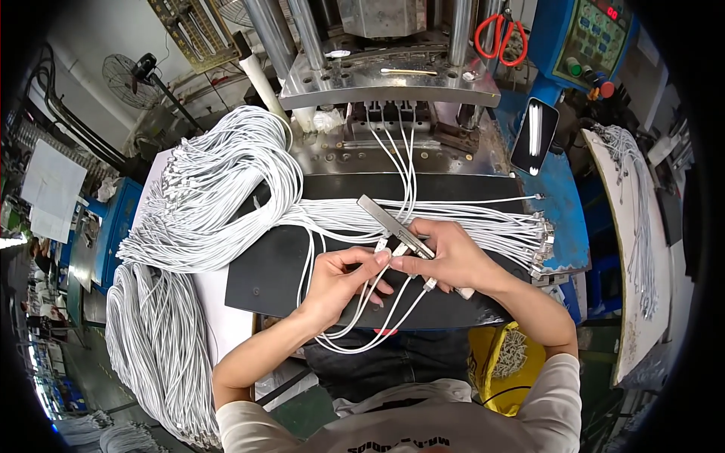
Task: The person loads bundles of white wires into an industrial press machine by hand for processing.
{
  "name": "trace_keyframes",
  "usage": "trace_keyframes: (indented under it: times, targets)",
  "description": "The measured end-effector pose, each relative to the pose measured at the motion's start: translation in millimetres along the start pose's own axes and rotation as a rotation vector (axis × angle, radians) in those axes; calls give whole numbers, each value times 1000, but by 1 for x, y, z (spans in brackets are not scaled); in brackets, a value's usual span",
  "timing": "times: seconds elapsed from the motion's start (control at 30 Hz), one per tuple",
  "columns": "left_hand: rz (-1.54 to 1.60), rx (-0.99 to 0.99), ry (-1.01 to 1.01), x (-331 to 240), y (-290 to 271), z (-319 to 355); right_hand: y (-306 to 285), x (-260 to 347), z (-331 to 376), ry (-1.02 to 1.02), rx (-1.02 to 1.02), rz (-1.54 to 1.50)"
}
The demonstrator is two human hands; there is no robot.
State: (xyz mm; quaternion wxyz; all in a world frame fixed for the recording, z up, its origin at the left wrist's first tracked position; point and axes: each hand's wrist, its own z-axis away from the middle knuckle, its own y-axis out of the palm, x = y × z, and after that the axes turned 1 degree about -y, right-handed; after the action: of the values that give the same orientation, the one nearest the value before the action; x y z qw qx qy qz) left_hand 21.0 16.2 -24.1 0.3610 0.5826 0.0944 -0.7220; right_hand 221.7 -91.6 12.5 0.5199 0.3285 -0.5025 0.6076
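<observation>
In front of my body both hands meet over the black work mat (264, 283). My left hand (336, 283) pinches the small white connector end (382, 245) of a white cable. My right hand (451, 253) is closed around a narrow metal bar (389, 220), which tilts up to the left, and its thumb meets my left fingertips. More white cable ends hang around and below the right fingers, one with a connector (430, 285). Their cords loop (355, 349) below my hands over the mat's near edge. How the connectors sit against the bar is partly hidden by my fingers.
Beyond the mat stands a press with a steel plate (393, 87); several cables run into its mould (389, 121). Bundles of white cables (226, 166) lie left, with connectors (540, 241) at right. A phone (535, 136), red scissors (500, 39), control box (593, 45) and yellow bin (487, 362) surround me.
</observation>
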Motion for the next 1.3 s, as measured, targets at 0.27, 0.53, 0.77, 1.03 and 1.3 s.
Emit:
trace_keyframes:
  times: [0.27, 0.53, 0.77, 1.03, 1.3]
  targets:
    - [-19, 65, -7, 1, -2, 1, -14, 1, 2, -80, 98, 244]
    - [-222, 42, 170, -73, -6, -3, -108, 29, 23, -198, 78, 625]
    - [-3, 181, -200, -87, 7, -134, -100, 30, -33, -169, -268, 1345]
    - [44, 250, -171, -78, -15, -119, -150, 4, -136, -443, -684, 990]
    - [-11, 194, -28, -79, 11, -117, -208, -89, -295, -370, -1240, 961]
